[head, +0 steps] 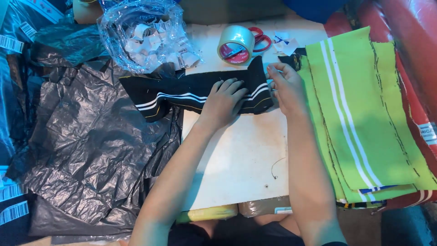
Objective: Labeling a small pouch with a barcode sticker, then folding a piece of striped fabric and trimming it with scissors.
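Left hand [224,101] flat on black knit fabric strip with white stripes [182,93], fingers spread and curled slightly, pressing rather than gripping. Right hand [286,86] at strip's right end, fingertips pinched on the edge, loosely closed on the cloth. Strip across the top of white worktable [236,159], left end trailing onto crumpled black plastic sheet [91,141] (slippery-looking).

Just beyond the hands: roll of clear packing tape [236,44], red-handled scissors [260,38] behind it, few white paper tags [284,45] beside. Clear plastic bag of small white labels [145,34] near strip's upper left, touching or almost, cannot tell. Stack of lime-green knit panels with white stripes [355,114] just right of the right hand, overlapping table edge. Red padded surface [409,54] farther right. Loose thread [275,167] on the tabletop.

Risks, judged from layout: left end likely to slide off on the plastic if pulled from the right, stripes going askew. Light pinch could lose the edge, fold springing open. Green stack close enough for a right-elbow nudge, top panels shifting or slipping off the edge. Tape roll and scissors within a sweep of the strip, could get dragged. Label bag open-looking (hard to tell), labels could spill onto the fabric.
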